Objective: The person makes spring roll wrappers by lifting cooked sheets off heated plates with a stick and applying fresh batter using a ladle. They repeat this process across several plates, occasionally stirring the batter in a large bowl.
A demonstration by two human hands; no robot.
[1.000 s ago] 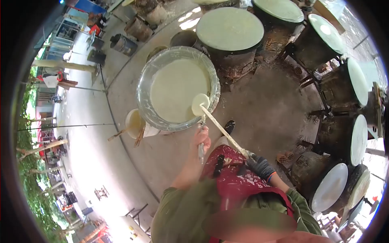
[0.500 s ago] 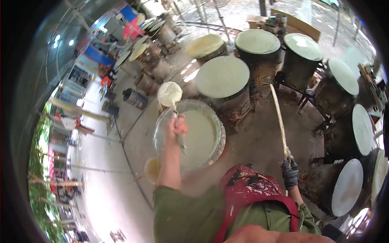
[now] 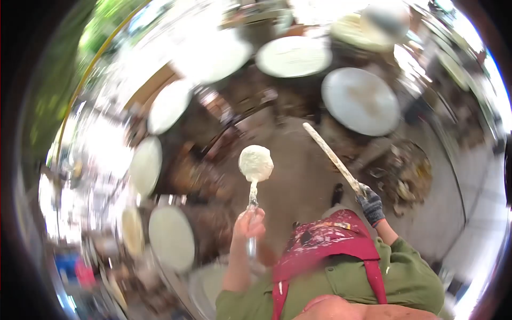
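My bare left hand [image 3: 248, 226] grips the metal handle of a ladle [image 3: 255, 164] whose round bowl is full of pale batter and points away from me. My right hand [image 3: 369, 204], in a dark glove, holds a long batter-coated wooden stick [image 3: 332, 158] that slants up and to the left. Both tools hang in the air above a dirt floor. A red apron [image 3: 325, 242] and green sleeves fill the bottom of the view.
Round cloth-topped steamer drums ring me: one at the right [image 3: 360, 101], one at the top [image 3: 293, 56], several along the left [image 3: 171, 239]. The rim of the big metal batter basin [image 3: 205, 282] shows at the bottom. The picture is blurred by motion.
The view has swung round: the batter basin went from in front of me to the bottom edge. The filled ladle has been lifted away from it; the stick stays raised in my right hand.
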